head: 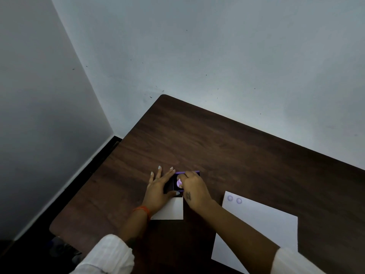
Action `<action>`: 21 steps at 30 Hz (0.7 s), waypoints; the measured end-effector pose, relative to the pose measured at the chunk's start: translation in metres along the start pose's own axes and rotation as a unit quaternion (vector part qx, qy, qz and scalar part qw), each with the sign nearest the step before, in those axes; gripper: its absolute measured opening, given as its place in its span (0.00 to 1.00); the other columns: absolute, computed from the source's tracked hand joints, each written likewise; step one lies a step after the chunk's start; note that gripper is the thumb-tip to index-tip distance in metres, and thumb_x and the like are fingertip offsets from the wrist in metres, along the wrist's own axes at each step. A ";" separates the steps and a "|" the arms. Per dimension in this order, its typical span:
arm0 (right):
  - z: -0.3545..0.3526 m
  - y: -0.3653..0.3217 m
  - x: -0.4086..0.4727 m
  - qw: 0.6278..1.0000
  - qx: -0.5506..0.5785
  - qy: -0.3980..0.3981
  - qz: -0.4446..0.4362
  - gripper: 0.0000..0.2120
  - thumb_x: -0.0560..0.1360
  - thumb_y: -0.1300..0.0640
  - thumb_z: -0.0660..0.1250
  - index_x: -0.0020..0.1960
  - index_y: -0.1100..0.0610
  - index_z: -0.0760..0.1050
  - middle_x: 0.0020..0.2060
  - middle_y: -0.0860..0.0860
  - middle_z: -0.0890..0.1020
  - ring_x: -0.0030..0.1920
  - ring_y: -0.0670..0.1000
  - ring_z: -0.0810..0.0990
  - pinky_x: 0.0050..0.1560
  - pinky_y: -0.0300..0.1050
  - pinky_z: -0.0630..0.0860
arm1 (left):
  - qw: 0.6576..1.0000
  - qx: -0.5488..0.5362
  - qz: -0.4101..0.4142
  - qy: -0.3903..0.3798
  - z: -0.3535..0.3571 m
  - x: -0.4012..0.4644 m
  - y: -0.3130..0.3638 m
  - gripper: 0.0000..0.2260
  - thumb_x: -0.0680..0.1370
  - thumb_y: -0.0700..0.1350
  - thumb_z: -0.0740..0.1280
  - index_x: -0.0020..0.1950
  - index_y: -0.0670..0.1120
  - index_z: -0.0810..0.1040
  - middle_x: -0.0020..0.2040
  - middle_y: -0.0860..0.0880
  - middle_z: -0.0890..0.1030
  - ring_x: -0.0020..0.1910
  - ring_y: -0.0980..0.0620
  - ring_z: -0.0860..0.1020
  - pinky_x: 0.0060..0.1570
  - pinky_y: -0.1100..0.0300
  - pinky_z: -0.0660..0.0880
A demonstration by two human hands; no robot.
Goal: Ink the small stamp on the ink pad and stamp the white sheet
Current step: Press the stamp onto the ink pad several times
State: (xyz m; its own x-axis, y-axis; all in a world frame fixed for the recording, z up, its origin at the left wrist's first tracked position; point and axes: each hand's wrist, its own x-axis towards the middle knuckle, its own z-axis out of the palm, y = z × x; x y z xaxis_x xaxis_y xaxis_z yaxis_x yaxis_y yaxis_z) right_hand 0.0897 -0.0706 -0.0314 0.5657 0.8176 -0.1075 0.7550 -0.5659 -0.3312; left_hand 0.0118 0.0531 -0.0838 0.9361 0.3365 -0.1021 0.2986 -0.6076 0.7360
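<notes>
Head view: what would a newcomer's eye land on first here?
Both hands meet at mid-table over the purple ink pad: the left hand steadies it, while the right hand presses the small stamp onto it. To the right lies the white sheet, two round purple prints at its top corner.

I read this as a bare office-type room: dark brown wood-grain laminate table [227, 147] pushed into a corner of plain pale grey painted walls [177, 46], black skirting strip [102, 153] below.
</notes>
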 end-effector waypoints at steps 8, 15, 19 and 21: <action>-0.004 0.013 0.003 0.997 -0.021 -0.026 -0.070 0.14 0.75 0.65 0.59 0.61 0.62 0.71 0.60 0.60 0.77 0.61 0.57 0.73 0.61 0.49 0.71 | 1.000 -0.015 -0.008 -0.004 0.000 0.001 0.000 0.32 0.71 0.48 0.71 0.72 0.54 0.60 0.75 0.53 0.60 0.75 0.50 0.44 0.71 0.54 0.35; -0.015 0.011 0.009 0.997 0.069 0.020 -0.008 0.07 0.74 0.67 0.61 0.48 0.63 0.77 0.48 0.60 0.81 0.48 0.55 0.77 0.51 0.48 0.73 | 1.000 -0.008 -0.007 -0.003 -0.001 0.001 -0.001 0.32 0.71 0.47 0.71 0.71 0.54 0.61 0.75 0.53 0.60 0.76 0.48 0.45 0.72 0.52 0.37; -0.013 0.008 0.008 0.999 -0.004 -0.007 -0.046 0.11 0.75 0.66 0.58 0.56 0.64 0.73 0.54 0.60 0.78 0.56 0.58 0.74 0.57 0.49 0.71 | 1.000 -0.006 -0.009 -0.003 0.000 0.001 0.000 0.33 0.71 0.48 0.72 0.72 0.53 0.60 0.75 0.53 0.60 0.76 0.48 0.44 0.73 0.51 0.37; -0.015 0.003 0.011 0.999 -0.018 -0.010 -0.038 0.11 0.75 0.66 0.60 0.57 0.64 0.73 0.55 0.60 0.78 0.57 0.58 0.73 0.56 0.49 0.71 | 1.000 -0.008 -0.010 -0.005 -0.001 0.001 0.000 0.33 0.71 0.47 0.71 0.72 0.53 0.60 0.75 0.53 0.60 0.76 0.48 0.44 0.73 0.51 0.37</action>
State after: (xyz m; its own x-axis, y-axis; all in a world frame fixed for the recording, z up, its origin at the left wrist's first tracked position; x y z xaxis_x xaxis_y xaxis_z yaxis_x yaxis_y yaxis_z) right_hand 0.1031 -0.0650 -0.0199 0.4995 0.8603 -0.1014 0.8075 -0.5048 -0.3052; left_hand 0.0123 0.0538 -0.0829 0.9315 0.3419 -0.1241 0.3154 -0.5895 0.7436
